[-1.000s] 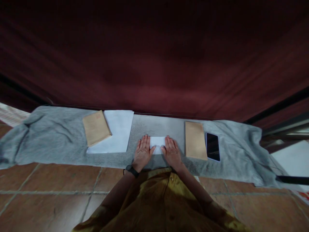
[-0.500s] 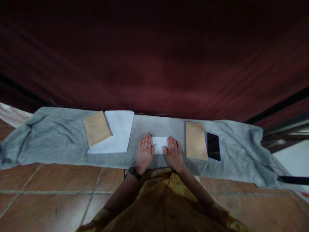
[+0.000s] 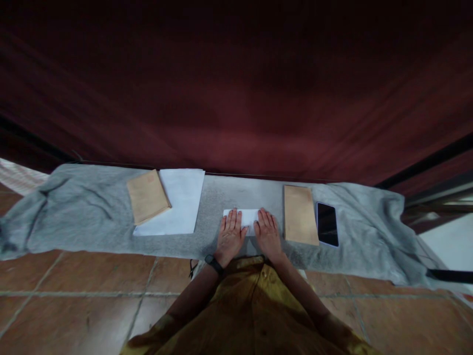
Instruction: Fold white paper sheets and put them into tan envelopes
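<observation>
A small folded white paper (image 3: 248, 216) lies on the grey cloth (image 3: 74, 217) in front of me. My left hand (image 3: 230, 235) rests flat on the paper's left part, fingers stretched out and together. My right hand (image 3: 268, 233) lies flat on its right part, fingers likewise extended. The two hands sit close side by side and cover most of the paper; only its far edge and a strip between the hands show. A dark band is on my left wrist.
A brown envelope (image 3: 147, 195) overlaps a stack of white sheets (image 3: 181, 202) at the left. Another brown envelope (image 3: 299, 214) and a dark phone (image 3: 326, 224) lie to the right. A dark red curtain (image 3: 236, 98) hangs behind; brown floor tiles (image 3: 74, 296) are near me.
My left hand has slid to the right over the paper, closing the gap to my right hand. Less of the white paper shows between them.
</observation>
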Motion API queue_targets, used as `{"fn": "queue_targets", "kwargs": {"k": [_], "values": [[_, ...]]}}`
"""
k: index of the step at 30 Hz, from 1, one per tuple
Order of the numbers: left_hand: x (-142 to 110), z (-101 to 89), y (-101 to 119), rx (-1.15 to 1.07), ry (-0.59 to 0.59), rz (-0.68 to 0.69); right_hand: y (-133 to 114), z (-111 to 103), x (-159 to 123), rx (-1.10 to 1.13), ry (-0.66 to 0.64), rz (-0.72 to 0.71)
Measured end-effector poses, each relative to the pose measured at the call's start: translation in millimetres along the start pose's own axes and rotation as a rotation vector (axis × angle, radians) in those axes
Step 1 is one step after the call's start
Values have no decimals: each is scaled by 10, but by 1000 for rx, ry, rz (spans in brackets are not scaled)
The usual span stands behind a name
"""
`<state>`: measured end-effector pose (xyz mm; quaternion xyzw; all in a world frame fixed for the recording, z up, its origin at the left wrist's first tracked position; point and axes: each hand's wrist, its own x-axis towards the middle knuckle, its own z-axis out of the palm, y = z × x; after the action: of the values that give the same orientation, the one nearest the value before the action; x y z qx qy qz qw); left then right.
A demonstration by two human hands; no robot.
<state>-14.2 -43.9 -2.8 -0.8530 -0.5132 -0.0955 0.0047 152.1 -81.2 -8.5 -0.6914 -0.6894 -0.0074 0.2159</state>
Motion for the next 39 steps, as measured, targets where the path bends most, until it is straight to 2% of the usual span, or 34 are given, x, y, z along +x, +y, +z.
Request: {"fn": "queue_targets", "kwargs": {"k": [3, 7, 11, 16, 19, 30, 39], "values": [[-4, 6, -4, -3, 7, 0, 51, -40, -71, 78, 9, -59], [5, -14, 17, -21, 3, -9, 94, -129, -243, 141, -45, -194], [58, -80, 116, -60, -2, -28, 119, -175, -336, 192, -89, -227], [197, -106, 305, -196, -76, 223, 122, -159, -335, 224, -75, -207], [282, -73, 341, -217, -88, 241, 124, -149, -329, 243, -69, -206], [464, 25, 259, -147, -58, 226, 128, -175, -302, 208, -92, -201], [354, -24, 99, -118, -12, 182, 146, -159, -337, 180, -91, -186]]}}
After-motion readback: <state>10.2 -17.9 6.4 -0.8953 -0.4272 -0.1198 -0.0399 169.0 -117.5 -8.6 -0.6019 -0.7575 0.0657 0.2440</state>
